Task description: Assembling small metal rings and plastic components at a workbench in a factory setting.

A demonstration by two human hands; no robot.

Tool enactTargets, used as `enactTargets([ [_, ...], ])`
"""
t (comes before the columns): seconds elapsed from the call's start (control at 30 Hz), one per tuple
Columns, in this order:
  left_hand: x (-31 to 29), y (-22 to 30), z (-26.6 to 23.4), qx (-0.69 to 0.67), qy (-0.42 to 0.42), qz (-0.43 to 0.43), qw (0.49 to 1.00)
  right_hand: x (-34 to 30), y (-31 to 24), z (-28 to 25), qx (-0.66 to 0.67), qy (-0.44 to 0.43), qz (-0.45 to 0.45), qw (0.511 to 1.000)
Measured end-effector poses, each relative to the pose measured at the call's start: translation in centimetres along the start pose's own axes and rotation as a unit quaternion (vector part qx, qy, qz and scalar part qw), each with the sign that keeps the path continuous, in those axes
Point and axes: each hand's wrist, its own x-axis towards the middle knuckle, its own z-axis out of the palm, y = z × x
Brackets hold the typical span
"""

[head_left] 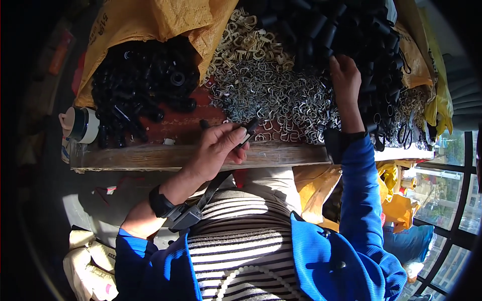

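Observation:
My left hand is closed around a slim black cylindrical piece, just over the table's near edge. One end of the piece sticks out past the thumb, and a second black end shows behind the knuckles. Farther off, my right hand reaches into a heap of black tubes. Its fingers are curled together against the tubes; what they grip is lost in the dark heap. Between the hands lies a spread of small bent metal rings, with cream-coloured clips behind them.
On the left, glossy black parts spill from an orange woven sack. A white mug with a dark band stands at the left corner. The wooden table edge runs in front of me. More sacks sit at the lower right by a window.

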Motion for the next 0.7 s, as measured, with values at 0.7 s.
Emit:
enactTargets([
  [0.7, -0.7, 1.6, -0.1, -0.054, 0.028, -0.027, 0.998, -10.0, -10.0, -2.0, 0.129, -0.390, -0.247, 0.878],
])
